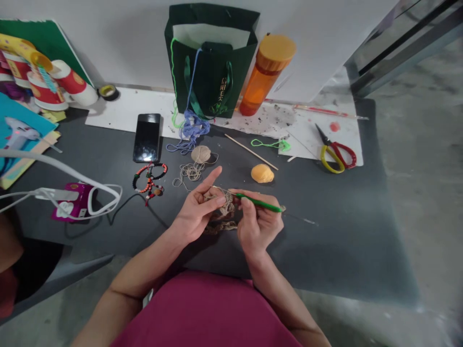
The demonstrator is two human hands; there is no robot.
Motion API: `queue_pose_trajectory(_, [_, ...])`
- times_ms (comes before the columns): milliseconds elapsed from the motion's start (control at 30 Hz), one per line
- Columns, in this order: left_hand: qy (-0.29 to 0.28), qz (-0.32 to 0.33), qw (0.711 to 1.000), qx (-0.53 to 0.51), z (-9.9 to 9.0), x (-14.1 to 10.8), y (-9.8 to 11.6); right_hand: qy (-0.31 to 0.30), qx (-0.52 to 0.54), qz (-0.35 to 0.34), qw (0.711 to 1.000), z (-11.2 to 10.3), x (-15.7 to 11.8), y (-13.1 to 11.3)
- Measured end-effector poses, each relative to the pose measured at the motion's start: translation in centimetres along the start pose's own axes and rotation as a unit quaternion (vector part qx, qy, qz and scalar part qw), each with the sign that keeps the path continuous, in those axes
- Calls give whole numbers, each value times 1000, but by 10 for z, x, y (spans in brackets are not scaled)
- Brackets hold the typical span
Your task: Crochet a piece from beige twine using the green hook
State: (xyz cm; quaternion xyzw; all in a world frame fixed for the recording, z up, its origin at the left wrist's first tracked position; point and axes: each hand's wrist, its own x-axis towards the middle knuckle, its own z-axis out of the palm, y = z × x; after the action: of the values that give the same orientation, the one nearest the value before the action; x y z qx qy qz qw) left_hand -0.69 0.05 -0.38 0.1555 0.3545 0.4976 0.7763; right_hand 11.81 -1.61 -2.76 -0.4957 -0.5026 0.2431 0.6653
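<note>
My left hand (198, 211) pinches a beige crocheted piece (227, 206), its index finger raised. A green-handled crochet hook (263, 203) is gripped in my right hand (257, 222), with its thin tip at the piece by my left fingers. More knotted beige and brown work (221, 227) hangs below, between the hands. Just beyond my left hand are loose beige yarn (191, 172) and a small beige ball (200, 154). A yellow-orange ball (262, 173) lies on the grey table (325, 255) beyond my right hand.
Farther back stand a dark green bag (210, 72) and an orange bottle (265, 72). Blue yarn (193, 127), a phone (146, 137), beaded bracelets (149, 180) and a wooden stick (251, 152) lie around. Scissors (334, 152) are at right; a purple box (74, 202) with white cables is at left.
</note>
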Motion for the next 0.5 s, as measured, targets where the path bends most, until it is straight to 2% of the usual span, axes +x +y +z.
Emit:
queue_pose_trajectory(100, [-1,-6,1000,-9,-1,0,2,16,17,62,998,-2,-1,0])
queue_pose_trajectory(267, [-6,-2,1000,-1,-2,0,3,34,30,93,995,-4,2,-1])
queue_pose_trajectory(500, [-16,6,1000,14,-3,2,2,3,169,213,962,2,9,2])
